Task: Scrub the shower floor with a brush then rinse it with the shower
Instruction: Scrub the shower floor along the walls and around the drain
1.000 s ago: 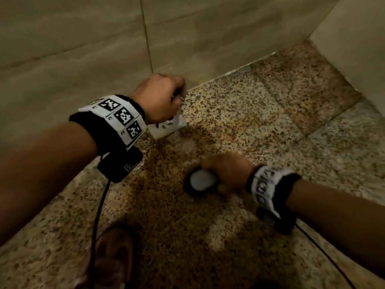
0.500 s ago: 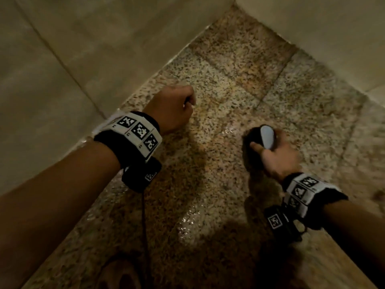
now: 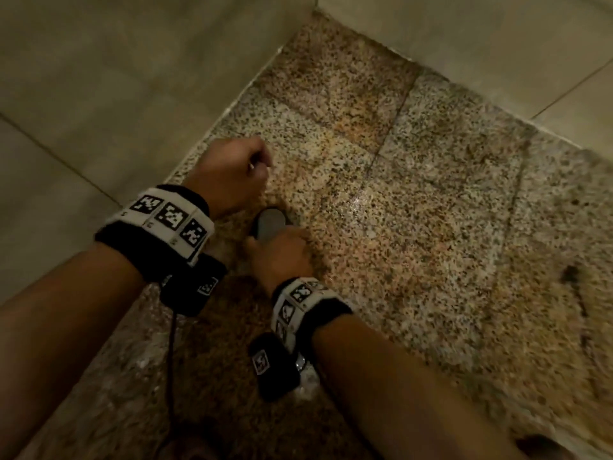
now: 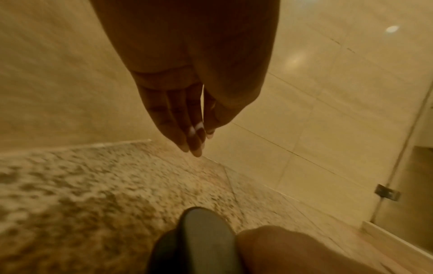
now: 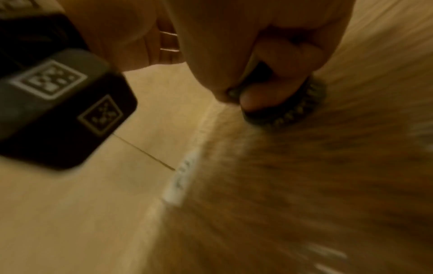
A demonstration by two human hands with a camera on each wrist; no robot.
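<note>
My right hand (image 3: 282,257) grips a round dark scrub brush (image 3: 270,222) with a grey top and presses it onto the wet speckled shower floor (image 3: 414,210), close to the left wall. The right wrist view shows my fingers (image 5: 276,55) curled over the brush (image 5: 293,111), its bristles on the floor. My left hand (image 3: 232,174) hovers just above and left of the brush with loosely curled fingers. In the left wrist view its fingers (image 4: 185,118) hang down and hold nothing, and the brush (image 4: 201,241) lies below them.
Beige tiled walls (image 3: 99,94) meet the floor on the left and at the back, forming a corner at the top. A glass panel with a metal hinge (image 4: 386,192) stands at the right. A dark streak (image 3: 570,273) marks the floor on the right.
The right hand has drawn the brush left and nearer, from the open floor to under the left hand. The left hand has stayed by the left wall.
</note>
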